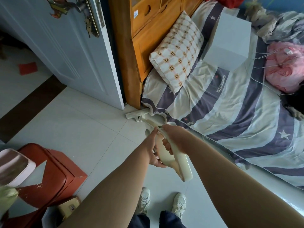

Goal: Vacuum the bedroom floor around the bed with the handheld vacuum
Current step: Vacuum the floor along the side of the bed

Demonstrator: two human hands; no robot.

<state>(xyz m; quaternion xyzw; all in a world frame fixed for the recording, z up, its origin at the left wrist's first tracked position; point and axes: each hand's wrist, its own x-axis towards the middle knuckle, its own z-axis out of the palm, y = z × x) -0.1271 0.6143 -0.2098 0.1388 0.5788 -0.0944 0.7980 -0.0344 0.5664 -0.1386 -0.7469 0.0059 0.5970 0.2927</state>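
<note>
A cream handheld vacuum (182, 167) slants down from my hands to the white tiled floor (79, 129). Its flat floor head (134, 115) rests on the tiles at the corner of the bed, beside the wooden headboard post. My right hand (171, 139) is wrapped around the vacuum's handle. My left hand (153, 152) grips the vacuum's body from the left and below. The bed (230, 116), under a grey and white striped cover with stars, fills the right side. The cover's edge hangs over part of the vacuum's tube.
A blue door (69, 46) stands open at the left, close to the wooden headboard cabinet (148, 30). A red box (54, 175) and a pink-rimmed container (14, 167) sit at the lower left. A checked pillow (177, 51), a white box (230, 41) and pink bedding (284, 68) lie on the bed. My shoes (162, 204) stand below.
</note>
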